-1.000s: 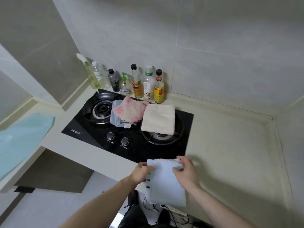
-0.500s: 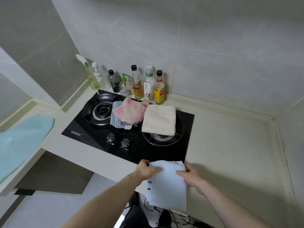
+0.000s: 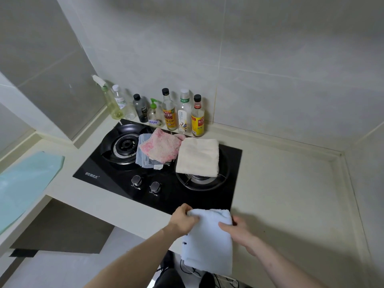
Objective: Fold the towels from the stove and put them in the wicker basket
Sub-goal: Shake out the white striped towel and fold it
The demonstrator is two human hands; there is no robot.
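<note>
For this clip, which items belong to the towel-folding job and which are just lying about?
Job: white towel held by left hand and right hand; cream towel, pink towel, blue striped towel on the stove.

Lying about: bottles, light green sheet.

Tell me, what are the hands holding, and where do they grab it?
Both hold the light blue towel at its top edge: the left hand grips the left corner, the right hand the right side.

Both forearms were bare, no sleeves or jewellery showing; the left hand (image 3: pixel 182 220) and right hand (image 3: pixel 239 230) were ungloved, with dark trousers (image 3: pixel 170 277) at six o'clock.
</note>
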